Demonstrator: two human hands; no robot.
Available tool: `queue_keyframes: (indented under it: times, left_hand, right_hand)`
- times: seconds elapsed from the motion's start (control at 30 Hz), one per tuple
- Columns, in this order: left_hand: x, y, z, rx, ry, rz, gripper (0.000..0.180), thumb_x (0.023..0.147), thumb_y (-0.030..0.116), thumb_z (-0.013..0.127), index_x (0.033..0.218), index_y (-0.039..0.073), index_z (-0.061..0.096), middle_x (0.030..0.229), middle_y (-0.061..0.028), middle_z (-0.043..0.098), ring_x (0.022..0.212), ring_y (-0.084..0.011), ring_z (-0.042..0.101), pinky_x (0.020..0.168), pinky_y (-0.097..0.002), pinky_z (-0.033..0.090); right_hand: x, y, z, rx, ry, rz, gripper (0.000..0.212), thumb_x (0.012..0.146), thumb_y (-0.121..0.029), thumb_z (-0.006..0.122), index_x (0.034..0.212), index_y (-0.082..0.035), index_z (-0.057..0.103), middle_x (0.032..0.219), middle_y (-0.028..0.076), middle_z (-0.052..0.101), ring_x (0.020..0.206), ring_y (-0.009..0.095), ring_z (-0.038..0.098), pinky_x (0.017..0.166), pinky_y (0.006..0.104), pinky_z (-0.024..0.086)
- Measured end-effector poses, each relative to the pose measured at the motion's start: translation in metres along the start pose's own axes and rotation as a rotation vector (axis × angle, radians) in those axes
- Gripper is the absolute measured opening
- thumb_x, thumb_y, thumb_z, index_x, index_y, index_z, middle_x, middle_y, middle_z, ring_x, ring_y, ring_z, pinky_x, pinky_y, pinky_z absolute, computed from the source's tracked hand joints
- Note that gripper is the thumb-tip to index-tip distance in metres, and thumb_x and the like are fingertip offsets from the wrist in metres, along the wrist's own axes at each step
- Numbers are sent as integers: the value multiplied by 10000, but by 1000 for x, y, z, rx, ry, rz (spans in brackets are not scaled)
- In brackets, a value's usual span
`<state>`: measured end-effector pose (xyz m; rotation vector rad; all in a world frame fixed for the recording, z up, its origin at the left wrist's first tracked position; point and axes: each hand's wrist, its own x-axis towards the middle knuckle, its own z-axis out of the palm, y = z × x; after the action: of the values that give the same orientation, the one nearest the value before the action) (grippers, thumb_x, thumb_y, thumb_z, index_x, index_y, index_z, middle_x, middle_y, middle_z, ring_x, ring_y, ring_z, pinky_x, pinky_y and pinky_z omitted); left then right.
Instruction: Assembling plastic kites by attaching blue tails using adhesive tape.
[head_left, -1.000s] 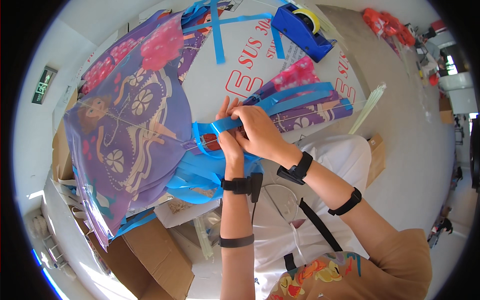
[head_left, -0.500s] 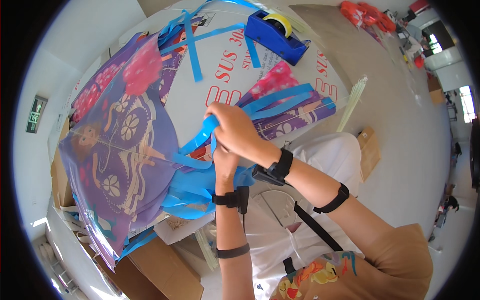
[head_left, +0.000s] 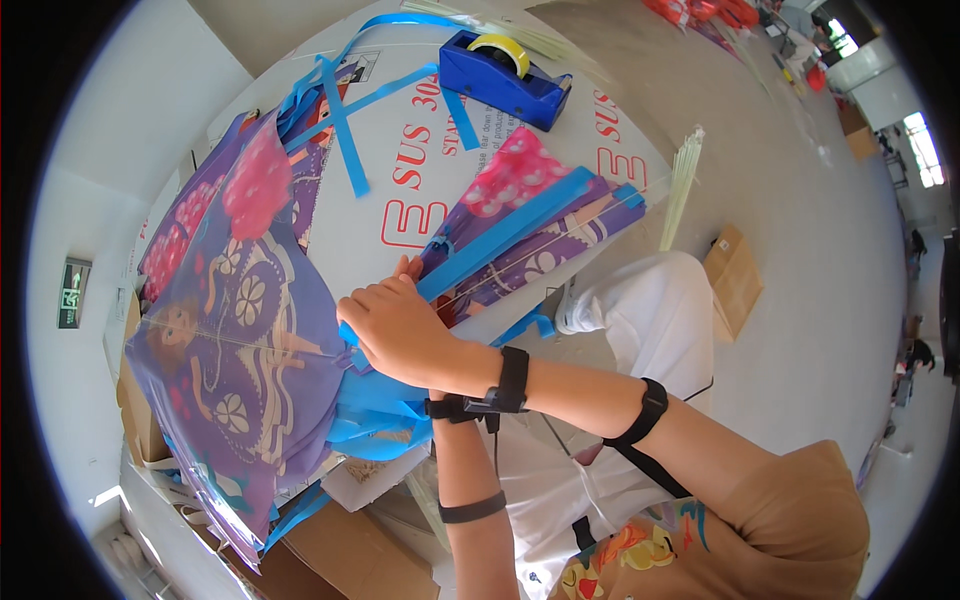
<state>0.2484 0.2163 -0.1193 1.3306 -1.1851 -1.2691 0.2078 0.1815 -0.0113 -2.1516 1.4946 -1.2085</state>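
Observation:
My right hand [head_left: 400, 330] is closed around a blue ribbon [head_left: 520, 230]. A short bit of the ribbon shows past its fingers on the left, and the band stretches up and right over a folded purple and pink printed kite [head_left: 515, 175]. My left forearm [head_left: 468, 470] rises from below, and the left hand is mostly hidden beneath the right, its grip unseen. To the left lies a large purple kite sheet [head_left: 270, 320] with a printed figure. Loose blue streamers [head_left: 375, 415] bunch beneath my hands.
A blue tape dispenser [head_left: 505, 85] with a yellow-cored roll stands on the printed white board [head_left: 370, 225]. Crossed blue strips [head_left: 345, 140] lie near it. Thin pale sticks [head_left: 683, 185] rest at the right edge. Cardboard boxes [head_left: 350, 550] sit below; another brown box [head_left: 735, 280] is on the floor.
My right hand has moved left and down, across my left wrist. The looped blue ribbon is now pulled straight along the folded kite. The view has shifted slightly.

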Motion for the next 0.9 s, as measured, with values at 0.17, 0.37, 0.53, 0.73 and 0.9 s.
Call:
queue_keyframes:
  times: [0.17, 0.37, 0.53, 0.73, 0.9]
  left_hand:
    - [34, 14, 8, -123, 185, -26, 342, 1019, 144, 594, 1339, 23, 608, 1253, -96, 677, 1055, -148, 668, 818, -278, 546]
    - [31, 51, 30, -163, 333, -22, 269, 1030, 26, 569, 1278, -46, 646, 1138, -154, 731, 1045, -199, 703, 880, -315, 596]
    - [32, 55, 35, 0, 356, 88, 325, 944, -72, 613, 1267, -64, 638, 1153, -156, 723, 1032, -196, 697, 908, -309, 566]
    - [29, 54, 37, 64, 336, 80, 411, 881, -69, 651, 1292, -57, 628, 1185, -153, 697, 1068, -196, 677, 932, -300, 537]
    - [27, 57, 30, -9, 214, 95, 520, 854, -111, 611, 1369, -45, 583, 1271, -155, 649, 1126, -194, 648, 972, -298, 523]
  right_hand:
    - [0, 38, -58, 796, 82, 307, 285, 871, 8, 477, 1094, -4, 655, 1012, 185, 698, 975, 290, 676, 907, 400, 511]
    - [-25, 134, -141, 402, 90, 712, 359, 1088, -368, 548, 1053, -50, 712, 1000, 43, 751, 919, 140, 684, 850, 312, 517]
    - [-43, 175, -150, 6, 50, 465, 146, 992, -185, 668, 1024, -44, 694, 1019, 78, 738, 981, 241, 675, 850, 361, 523]
    - [-50, 192, -155, -454, 10, 172, 223, 873, -76, 738, 1090, -75, 687, 1245, 88, 648, 1247, 304, 579, 965, 446, 494]
    - [-55, 181, -150, -383, -26, -151, 323, 814, -87, 785, 1120, -95, 681, 1304, 98, 614, 1295, 329, 548, 1062, 495, 450]
